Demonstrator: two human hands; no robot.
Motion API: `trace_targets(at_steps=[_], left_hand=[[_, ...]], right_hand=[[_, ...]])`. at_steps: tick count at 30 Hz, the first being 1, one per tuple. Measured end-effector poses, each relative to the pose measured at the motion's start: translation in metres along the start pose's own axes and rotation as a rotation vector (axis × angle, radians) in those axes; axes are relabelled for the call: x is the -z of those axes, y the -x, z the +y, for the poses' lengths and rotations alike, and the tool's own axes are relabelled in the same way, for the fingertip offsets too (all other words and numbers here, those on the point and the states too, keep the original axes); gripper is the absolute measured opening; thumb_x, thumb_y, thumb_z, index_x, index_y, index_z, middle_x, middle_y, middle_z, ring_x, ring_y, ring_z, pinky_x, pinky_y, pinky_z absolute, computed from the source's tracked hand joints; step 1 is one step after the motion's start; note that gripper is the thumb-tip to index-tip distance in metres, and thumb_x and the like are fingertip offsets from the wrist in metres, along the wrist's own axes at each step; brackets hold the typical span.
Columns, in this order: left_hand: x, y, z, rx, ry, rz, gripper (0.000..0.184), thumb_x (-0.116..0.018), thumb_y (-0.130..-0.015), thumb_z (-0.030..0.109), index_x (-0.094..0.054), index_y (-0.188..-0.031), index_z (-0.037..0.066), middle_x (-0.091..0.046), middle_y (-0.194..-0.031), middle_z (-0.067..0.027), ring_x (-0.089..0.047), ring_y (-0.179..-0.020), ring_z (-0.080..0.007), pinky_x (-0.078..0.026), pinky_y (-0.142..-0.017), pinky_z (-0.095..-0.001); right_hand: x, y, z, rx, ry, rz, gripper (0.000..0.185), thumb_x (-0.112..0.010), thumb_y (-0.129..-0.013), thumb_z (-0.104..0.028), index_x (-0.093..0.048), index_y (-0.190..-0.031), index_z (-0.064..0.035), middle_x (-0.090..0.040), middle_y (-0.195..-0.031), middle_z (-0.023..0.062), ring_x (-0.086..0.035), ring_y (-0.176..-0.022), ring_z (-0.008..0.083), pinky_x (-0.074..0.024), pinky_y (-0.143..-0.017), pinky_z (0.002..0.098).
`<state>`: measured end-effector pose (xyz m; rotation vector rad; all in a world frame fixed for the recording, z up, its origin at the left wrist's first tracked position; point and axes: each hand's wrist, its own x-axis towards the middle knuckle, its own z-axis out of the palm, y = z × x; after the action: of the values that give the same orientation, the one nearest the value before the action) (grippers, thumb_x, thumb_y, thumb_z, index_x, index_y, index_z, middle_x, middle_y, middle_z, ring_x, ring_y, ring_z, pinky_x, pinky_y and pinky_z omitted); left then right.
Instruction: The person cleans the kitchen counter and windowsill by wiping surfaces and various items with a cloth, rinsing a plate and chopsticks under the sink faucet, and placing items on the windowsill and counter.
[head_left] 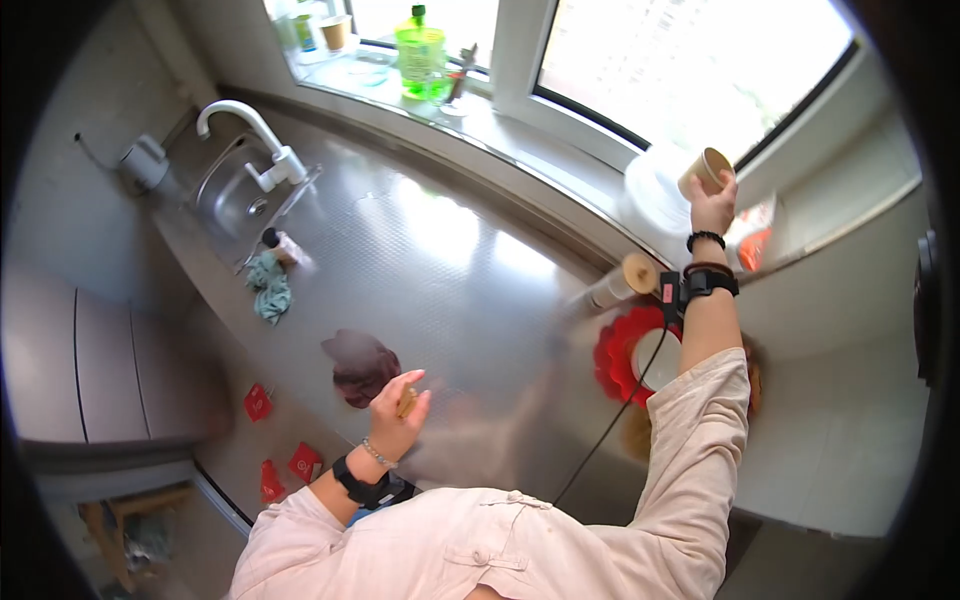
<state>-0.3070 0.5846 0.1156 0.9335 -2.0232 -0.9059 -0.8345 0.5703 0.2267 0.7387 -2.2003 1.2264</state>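
My right hand reaches up to the windowsill, its fingers closed round a tan paper cup. Beside that cup is a white, rounded, see-through plastic item, blurred by the window light. My left hand is low over the steel counter, pinching a small tan-brown piece whose kind I cannot make out. Just beyond its fingers, a dark maroon cloth lies crumpled on the counter. A clear jar with a wooden lid stands below my right wrist.
A sink with a white faucet is at the left. Near it lie a green cloth and a small dark-capped bottle. A green bottle stands on the sill. A red scalloped dish sits under my right forearm, by a black cable.
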Motion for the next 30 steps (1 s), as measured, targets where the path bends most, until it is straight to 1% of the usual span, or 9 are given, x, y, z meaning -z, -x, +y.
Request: trace_targets(at_steps=[6,8,12,14,16,19,20,25,30], left_hand=[[0.041,0.022,-0.045,0.089,-0.146,0.107,0.021,-0.058,-0.08,0.005,-0.058,-0.1,0.002,-0.062,-0.084,-0.0044,-0.054,-0.058,-0.0053,-0.043,-0.052,-0.0198],[0.047,0.02,-0.052,0.005,-0.233,0.179,0.021,-0.056,-0.082,0.008,-0.058,-0.101,0.001,-0.063,-0.086,-0.005,-0.054,-0.063,-0.0069,-0.044,-0.057,-0.0212],[0.064,0.021,-0.077,0.176,-0.166,0.238,0.021,-0.049,-0.088,0.013,-0.057,-0.103,0.001,-0.064,-0.088,-0.0053,-0.055,-0.068,-0.0092,-0.045,-0.059,-0.022],[0.077,0.013,-0.089,0.409,0.122,0.368,0.025,-0.046,-0.09,0.017,-0.055,-0.108,0.001,-0.063,-0.086,-0.0053,-0.055,-0.069,-0.01,-0.045,-0.059,-0.0226],[0.097,0.001,-0.109,0.436,0.052,0.486,0.026,-0.046,-0.091,0.017,-0.053,-0.111,0.002,-0.063,-0.082,-0.0053,-0.055,-0.067,-0.0106,-0.046,-0.059,-0.0253],[0.134,-0.007,-0.139,0.534,-0.269,0.519,0.026,-0.047,-0.088,0.018,-0.052,-0.111,0.01,-0.062,-0.076,-0.007,-0.06,-0.072,-0.0248,-0.047,-0.067,-0.0324],[0.14,-0.006,-0.154,0.543,-0.278,0.512,0.026,-0.047,-0.088,0.018,-0.052,-0.111,0.01,-0.062,-0.076,-0.007,-0.06,-0.072,-0.0248,-0.047,-0.067,-0.0324],[0.167,-0.015,-0.24,0.203,-0.78,0.207,0.027,-0.052,-0.08,0.012,-0.055,-0.107,0.012,-0.06,-0.075,-0.0098,-0.057,-0.07,-0.0302,-0.045,-0.062,-0.0389],[0.184,-0.043,-0.275,-0.191,-0.785,-0.034,0.019,-0.054,-0.08,0.014,-0.06,-0.098,0.008,-0.052,-0.066,-0.0075,-0.053,-0.061,-0.0267,-0.041,-0.057,-0.0377]], right_hand=[[-0.02,-0.014,0.036,-0.256,0.47,-0.468,0.041,-0.056,-0.073,-0.045,-0.06,-0.108,-0.0233,-0.057,-0.116,0.0037,-0.037,-0.123,0.0266,-0.0083,-0.089,0.0734],[-0.016,-0.019,0.035,-0.225,0.461,-0.566,0.05,-0.055,-0.075,-0.047,-0.053,-0.12,-0.0238,-0.05,-0.125,0.0079,-0.024,-0.129,0.0339,-0.0072,-0.095,0.0689],[-0.005,-0.002,0.023,0.102,0.484,-0.086,0.062,-0.055,-0.076,-0.047,-0.041,-0.129,-0.0179,-0.033,-0.136,0.0165,-0.021,-0.13,0.0349,-0.0143,-0.1,0.0604],[0.032,0.043,-0.054,0.217,0.287,-0.051,0.055,-0.054,-0.081,-0.037,-0.043,-0.126,-0.0085,-0.039,-0.131,0.0179,-0.032,-0.125,0.0327,-0.0267,-0.101,0.0439],[0.039,0.105,-0.081,0.19,-0.209,-0.294,0.038,-0.054,-0.084,-0.021,-0.051,-0.115,0.0001,-0.055,-0.113,0.0166,-0.053,-0.105,0.0275,-0.0398,-0.091,0.0354],[0.038,0.243,-0.146,0.418,-0.229,-0.683,0.025,-0.055,-0.081,-0.011,-0.06,-0.105,-0.0045,-0.062,-0.1,0.013,-0.059,-0.09,0.0272,-0.0473,-0.078,0.0332],[0.028,0.299,-0.162,0.235,-0.341,-0.888,0.029,-0.058,-0.076,-0.006,-0.06,-0.104,-0.0046,-0.06,-0.104,0.0146,-0.059,-0.09,0.0292,-0.0475,-0.078,0.0358],[-0.027,0.505,-0.25,0.486,-0.254,-1.213,0.054,-0.058,-0.077,-0.036,-0.045,-0.126,-0.0194,-0.028,-0.14,0.0137,-0.022,-0.129,0.035,-0.0229,-0.098,0.0547],[-0.048,0.493,-0.209,0.666,0.151,-1.179,0.047,-0.057,-0.073,-0.033,-0.048,-0.118,-0.0202,-0.037,-0.132,0.0078,-0.027,-0.126,0.0311,-0.0276,-0.092,0.056]])
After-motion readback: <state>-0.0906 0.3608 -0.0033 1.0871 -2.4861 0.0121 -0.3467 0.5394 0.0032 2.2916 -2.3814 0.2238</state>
